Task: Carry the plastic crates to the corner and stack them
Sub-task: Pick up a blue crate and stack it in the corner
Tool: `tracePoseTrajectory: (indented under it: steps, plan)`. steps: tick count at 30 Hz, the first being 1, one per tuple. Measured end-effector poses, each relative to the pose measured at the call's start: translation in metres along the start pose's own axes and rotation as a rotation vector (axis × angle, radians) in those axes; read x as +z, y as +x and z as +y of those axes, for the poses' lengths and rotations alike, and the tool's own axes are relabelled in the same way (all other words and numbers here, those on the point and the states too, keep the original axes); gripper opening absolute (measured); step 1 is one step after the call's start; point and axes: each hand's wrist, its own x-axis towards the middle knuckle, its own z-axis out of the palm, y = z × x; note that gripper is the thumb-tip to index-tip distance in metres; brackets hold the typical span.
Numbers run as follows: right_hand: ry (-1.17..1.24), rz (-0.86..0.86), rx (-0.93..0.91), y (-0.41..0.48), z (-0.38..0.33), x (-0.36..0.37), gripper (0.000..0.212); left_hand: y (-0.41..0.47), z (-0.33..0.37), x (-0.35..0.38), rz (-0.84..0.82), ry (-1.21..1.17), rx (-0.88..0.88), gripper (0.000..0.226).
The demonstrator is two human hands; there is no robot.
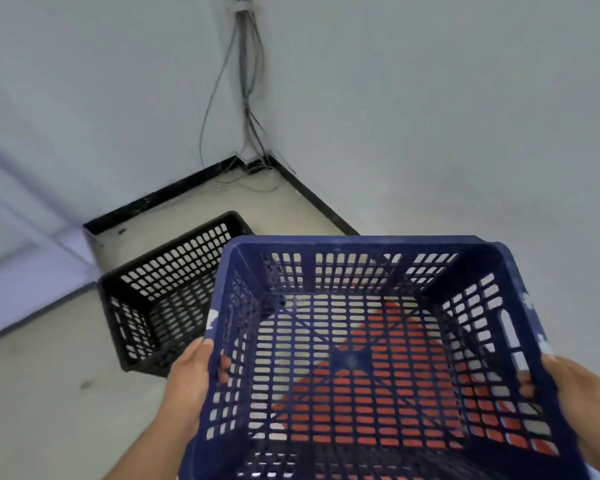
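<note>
I carry an empty blue plastic crate [361, 341] in front of me, above the floor. My left hand [191, 379] grips its left wall, with fingertips curled through the slots. My right hand [568, 389] grips the right wall the same way. A black plastic crate [160, 299] stands on the floor to the left and beyond the blue one, near the room's corner; the blue crate hides its right part. Something red shows through the blue crate's mesh bottom.
Two pale walls meet at the corner [253, 161], with a black skirting along the floor. A bundle of grey cables [246, 81] runs down the corner and spreads onto the floor there. Bare light floor lies at the lower left.
</note>
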Motion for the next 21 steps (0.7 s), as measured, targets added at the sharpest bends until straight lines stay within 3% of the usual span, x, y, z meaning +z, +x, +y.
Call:
tracePoseTrajectory:
  steps: [5,11,21]
  plan:
    - [-0.078,-0.067,-0.103,-0.014,-0.093,0.080,0.036,0.020,0.021,-0.086,0.154,-0.056,0.002,0.030]
    - [-0.104,-0.189,-0.201,-0.007,-0.160,0.184,0.031,0.061,0.043,-0.168,0.309,-0.045,0.001,0.031]
    - [-0.082,-0.341,-0.290,0.062,-0.260,0.328,0.034,0.143,0.067,-0.208,0.489,-0.182,-0.069,0.028]
